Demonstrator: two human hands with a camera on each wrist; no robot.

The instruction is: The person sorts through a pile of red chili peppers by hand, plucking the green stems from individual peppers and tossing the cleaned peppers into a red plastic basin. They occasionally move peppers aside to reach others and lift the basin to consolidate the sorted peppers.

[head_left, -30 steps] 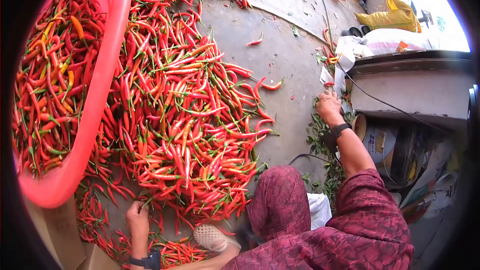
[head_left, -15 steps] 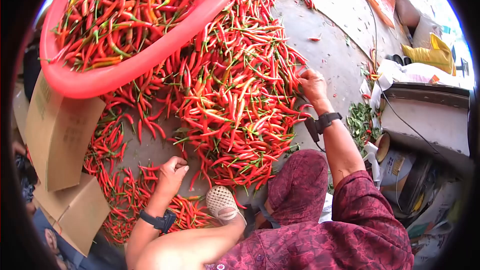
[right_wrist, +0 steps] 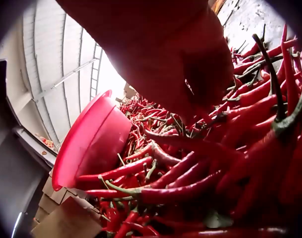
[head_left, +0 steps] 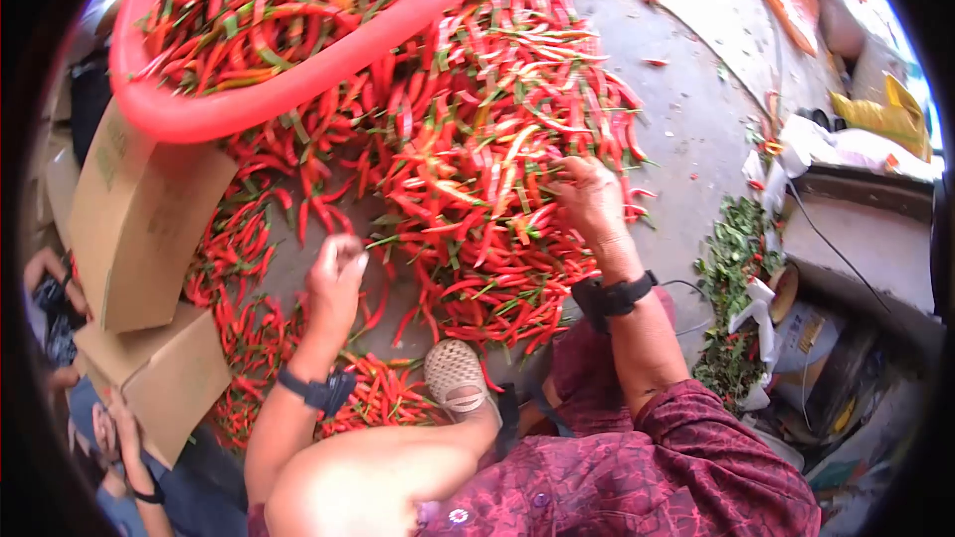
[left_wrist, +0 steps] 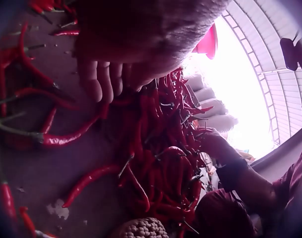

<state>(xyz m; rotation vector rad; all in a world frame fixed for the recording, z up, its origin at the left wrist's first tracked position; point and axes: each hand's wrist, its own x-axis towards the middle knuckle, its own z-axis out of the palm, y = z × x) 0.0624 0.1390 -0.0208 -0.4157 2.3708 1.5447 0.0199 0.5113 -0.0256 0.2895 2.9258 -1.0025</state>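
Red chili peppers [head_left: 477, 189] with green stems lie in a big heap on the floor. My right hand [head_left: 589, 197] is over the heap's right side, fingertips down among the chilies; in the right wrist view the hand is dark, and I cannot tell if it pinches one. At the heap's lower left, my left hand [head_left: 336, 283] hovers with loosely bent fingers and nothing seen in them. The left wrist view shows its fingers [left_wrist: 105, 82] hanging above scattered chilies [left_wrist: 74, 136]. A red plastic basin [head_left: 269, 104] full of chilies stands behind the left hand.
Cardboard boxes [head_left: 149, 229] stand at left, beside another person's hands [head_left: 119, 433]. A smaller chili pile [head_left: 383, 398] lies near my shoe [head_left: 456, 373]. Green leaves [head_left: 741, 239], a cable [head_left: 846, 254] and a grey ledge [head_left: 860, 239] are at right.
The right hand has come left from the leaves at the right onto the chili heap. The left hand has risen away from the floor chilies. The head view has swung left.
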